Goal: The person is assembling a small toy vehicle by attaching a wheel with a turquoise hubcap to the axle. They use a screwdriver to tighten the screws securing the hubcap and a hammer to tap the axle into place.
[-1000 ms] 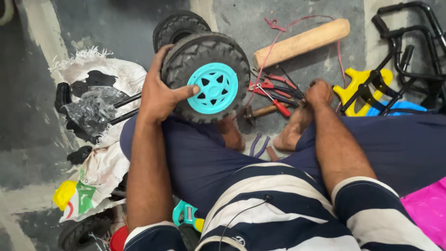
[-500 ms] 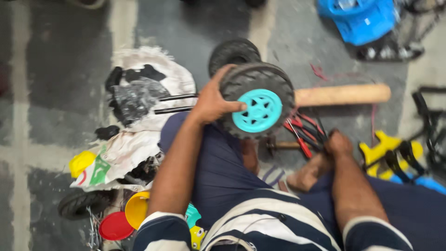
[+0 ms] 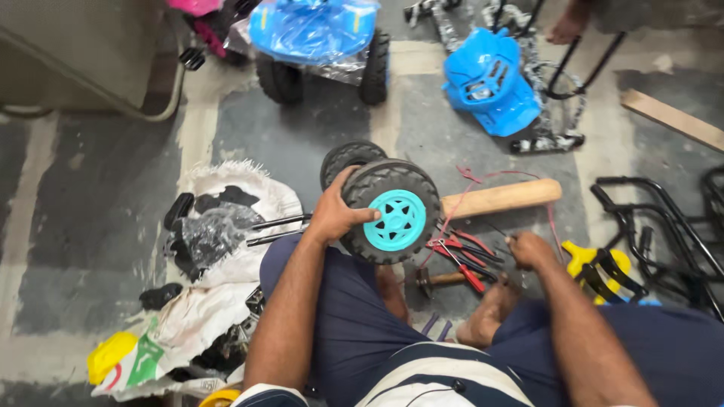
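Your left hand (image 3: pixel 335 215) covers the nine o'clock side of the black toy wheel (image 3: pixel 388 211), and a second wheel (image 3: pixel 343 157) behind it shows only its upper rim. Your right hand (image 3: pixel 528 249) hides whatever its fingers touch among the pliers (image 3: pixel 460 260). The blue toy car (image 3: pixel 317 34) at twelve o'clock is cut off by the top edge. The black tube frame (image 3: pixel 664 226) runs off at three o'clock.

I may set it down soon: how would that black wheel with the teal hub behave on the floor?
The wheel is round with knobby tread, so on edge it would probably roll. Its plastic-looking hub suggests it is light. The left hand grips it alone.
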